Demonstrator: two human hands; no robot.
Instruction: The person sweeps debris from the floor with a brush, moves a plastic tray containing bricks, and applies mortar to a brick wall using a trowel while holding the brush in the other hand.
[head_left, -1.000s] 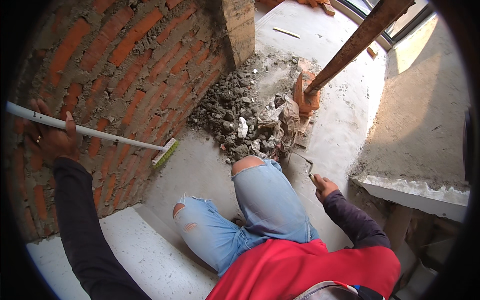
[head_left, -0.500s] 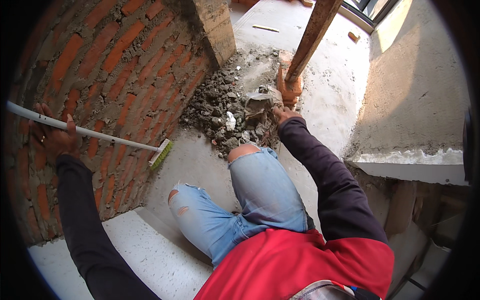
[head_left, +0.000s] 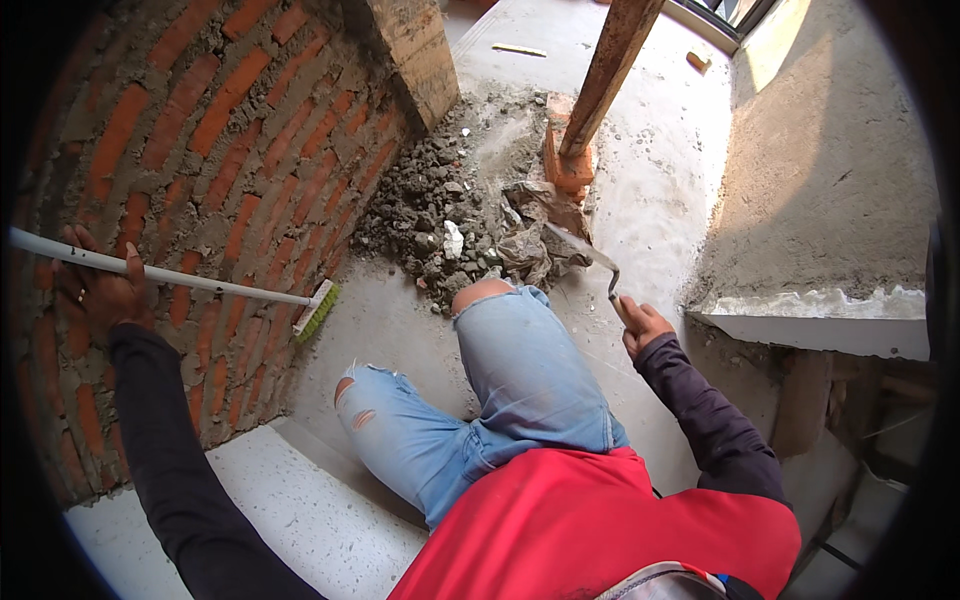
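Observation:
My left hand (head_left: 104, 290) is spread against the brick wall (head_left: 230, 110), fingers stretched out. The white pole of a brush (head_left: 225, 287) crosses in front of its fingers; the green-bristled head (head_left: 318, 310) rests by the wall's foot. My right hand (head_left: 645, 328) grips the wooden handle of a trowel (head_left: 590, 250). The trowel's blade points toward a crumpled, dirty sheet or bag (head_left: 545, 215), whose material I cannot make out. Beside it lies a heap of grey rubble (head_left: 415, 215) with a small white scrap (head_left: 453, 240).
A wooden post (head_left: 615, 75) stands on stacked bricks (head_left: 568, 165) beyond the sheet. A concrete pillar (head_left: 415, 55) rises behind the rubble. At right is a rough plastered ledge (head_left: 820, 220) with a broken white edge. A thin strip (head_left: 519, 50) and a brick piece (head_left: 697, 62) lie farther off.
My right hand has moved back and to the right, away from the crumpled sheet, and the trowel now shows clearly. My left hand and the brush stay nearly in place.

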